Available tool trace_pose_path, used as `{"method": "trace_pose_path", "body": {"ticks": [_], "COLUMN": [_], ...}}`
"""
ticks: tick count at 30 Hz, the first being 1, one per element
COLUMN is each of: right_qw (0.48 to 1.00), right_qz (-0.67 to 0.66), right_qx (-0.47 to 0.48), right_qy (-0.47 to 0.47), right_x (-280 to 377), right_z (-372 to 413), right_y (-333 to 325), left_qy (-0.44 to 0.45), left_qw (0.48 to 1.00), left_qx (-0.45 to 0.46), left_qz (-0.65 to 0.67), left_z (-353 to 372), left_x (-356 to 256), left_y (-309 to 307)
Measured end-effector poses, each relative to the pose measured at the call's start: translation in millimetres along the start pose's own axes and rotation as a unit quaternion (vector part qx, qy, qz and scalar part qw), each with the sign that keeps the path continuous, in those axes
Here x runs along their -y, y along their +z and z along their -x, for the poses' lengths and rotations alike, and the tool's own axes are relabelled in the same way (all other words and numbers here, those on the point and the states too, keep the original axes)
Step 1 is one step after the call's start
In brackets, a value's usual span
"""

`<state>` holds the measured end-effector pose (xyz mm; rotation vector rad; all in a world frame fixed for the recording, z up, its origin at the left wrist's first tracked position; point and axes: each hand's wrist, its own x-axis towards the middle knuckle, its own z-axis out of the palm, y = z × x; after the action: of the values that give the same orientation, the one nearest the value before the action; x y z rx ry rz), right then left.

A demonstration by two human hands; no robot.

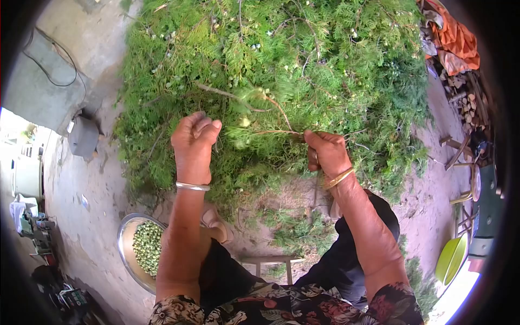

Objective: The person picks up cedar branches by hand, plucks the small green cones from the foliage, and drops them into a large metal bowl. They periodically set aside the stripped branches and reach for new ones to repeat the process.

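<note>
Fingers of the left hand [195, 143] and right hand [327, 154] pinch shut on a thin reddish twig [281, 115], while the lower-left round metal bowl [123, 238] is part-filled and the leafy green heap [325, 54] looks largely unpicked.

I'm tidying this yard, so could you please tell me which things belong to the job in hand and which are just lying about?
In use: twig in the right hand; left hand beside it; pile of green branches; metal bowl of green berries.
Lying about: orange cloth; firewood; green basin; grey box.
</note>
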<state>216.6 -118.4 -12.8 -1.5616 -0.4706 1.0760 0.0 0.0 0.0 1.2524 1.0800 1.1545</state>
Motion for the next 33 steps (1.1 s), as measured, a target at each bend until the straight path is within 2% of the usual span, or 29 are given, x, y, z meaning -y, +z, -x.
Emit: {"method": "trace_pose_path", "body": {"ticks": [2,3,5,7,9,11,14,15,16,17,18,19,21,22,24,25,27,29,30,31,33], "right_qw": [0.978,0.974,0.983,0.976,0.971,0.971,0.971,0.983,0.988,0.987,0.986,0.977,0.969,0.955,0.93,0.93,0.898,0.912,0.926,0.937,0.953], "right_qz": [-0.185,-0.198,-0.156,-0.183,-0.203,-0.209,-0.214,-0.156,-0.097,-0.097,-0.024,0.048,0.075,0.101,0.131,0.131,0.273,0.251,0.247,0.244,0.203], "right_qx": [0.086,0.094,0.092,0.098,0.123,0.114,0.102,0.089,0.079,0.083,0.081,0.077,0.104,0.142,0.214,0.214,0.244,0.231,0.181,0.132,0.098], "right_qy": [0.053,0.052,0.042,0.056,0.013,0.013,0.004,-0.045,-0.095,-0.095,-0.144,-0.192,-0.211,-0.242,-0.267,-0.268,-0.244,-0.23,-0.222,-0.214,-0.205], "right_x": [7.4,3.3,-2.1,-5.2,-2.8,3.2,2.6,0.6,-1.4,-3.0,-4.6,-6.3,-11.5,-16.6,-24.5,-21.4,-8.3,-10.4,-7.4,-5.7,-13.9], "right_z": [6.3,2.2,-3.7,2.3,1.6,5.2,7.0,8.7,10.4,13.1,17.2,21.5,29.4,32.8,33.2,32.4,30.1,21.7,17.9,15.4,7.5], "right_y": [0.8,7.0,4.8,4.5,6.0,9.3,11.5,13.3,16.3,19.9,23.4,26.6,33.0,38.5,43.7,41.5,34.2,28.0,25.4,23.0,19.3], "left_qy": [-0.031,-0.023,-0.062,-0.101,-0.128,-0.163,-0.226,-0.253,-0.252,-0.241,-0.228,-0.226,-0.203,-0.229,-0.233,-0.236,-0.207,-0.202,-0.194,-0.193,-0.135], "left_qw": [0.999,0.998,0.995,0.991,0.986,0.968,0.942,0.93,0.932,0.924,0.908,0.91,0.898,0.906,0.91,0.913,0.922,0.913,0.966,0.966,0.979], "left_qx": [-0.01,-0.011,0.048,0.077,0.106,0.188,0.242,0.25,0.247,0.233,0.216,0.213,0.141,0.103,0.109,0.114,0.119,0.211,0.072,0.073,-0.049], "left_qz": [-0.041,-0.054,-0.061,-0.041,-0.016,-0.018,0.053,0.088,0.087,0.183,0.276,0.276,0.364,0.341,0.326,0.312,0.305,0.286,0.154,0.153,0.143], "left_z": [1.4,-2.4,-0.1,8.0,12.9,21.3,36.7,41.7,46.5,50.9,52.5,50.7,44.1,40.0,31.4,26.6,20.9,16.9,22.6,19.5,12.1], "left_x": [0.4,-5.6,-9.8,-5.4,-0.8,0.6,1.9,5.9,8.7,11.1,13.1,16.4,28.9,34.0,36.1,33.4,17.8,-5.1,0.4,6.4,21.4], "left_y": [1.1,-4.4,-3.9,-0.1,6.9,15.4,30.2,35.6,41.8,47.9,49.7,47.6,44.4,39.3,30.7,28.0,20.7,13.0,16.4,17.1,17.5]}}
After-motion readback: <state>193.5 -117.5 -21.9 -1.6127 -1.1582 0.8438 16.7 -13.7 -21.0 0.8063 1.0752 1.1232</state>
